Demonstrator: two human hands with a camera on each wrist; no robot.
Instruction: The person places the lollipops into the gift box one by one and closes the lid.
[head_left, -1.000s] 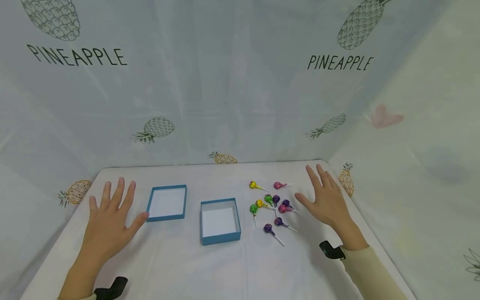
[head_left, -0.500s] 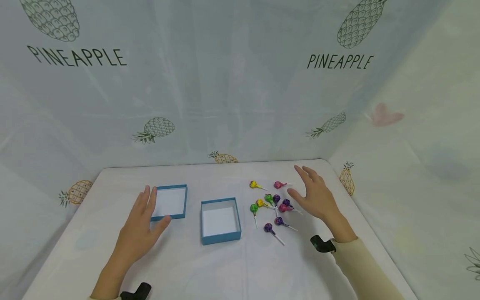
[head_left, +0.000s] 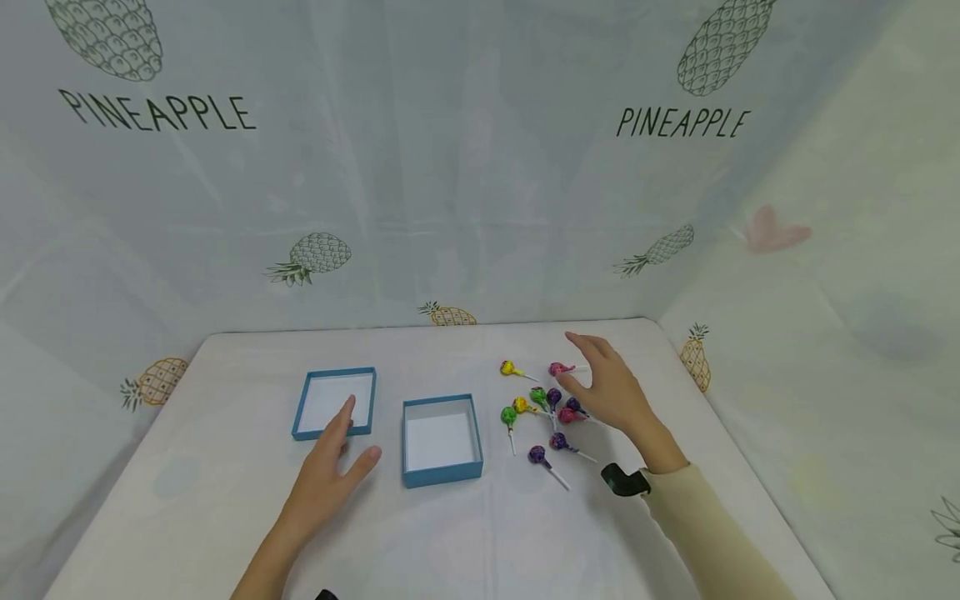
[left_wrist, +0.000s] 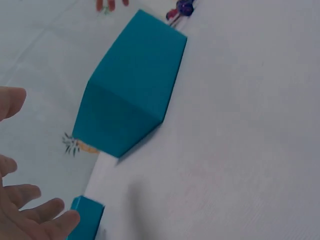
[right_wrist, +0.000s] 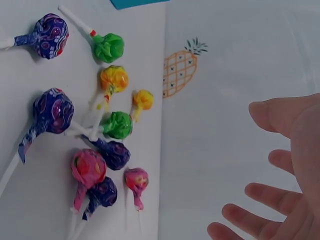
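Observation:
My left hand (head_left: 324,479) hovers between the shallow blue lid (head_left: 333,433) and the deeper blue box (head_left: 442,477), its thumb out toward the box and holding nothing. Both the lid and the box lie open side up, white inside. Above the right part of the table my right hand (head_left: 611,390) is spread with thumb apart, over the edge of a group of wrapped lollipops. Among them are a purple lollipop (head_left: 537,455), a green lollipop (head_left: 508,415), a yellow lollipop (head_left: 507,367) and a pink lollipop (right_wrist: 88,167). The right hand's fingers touch none of them in the right wrist view.
A white cloth covers the table (head_left: 480,550). Behind it hangs a pale curtain (head_left: 480,167) printed with pineapples, which also runs down both sides. Black wrist straps (head_left: 625,481) sit at the cuffs.
My left hand has swung right, from left of the lid to between lid and box, turning edge-on. The right hand has moved left toward the lollipops. Lid, box and lollipops stay put.

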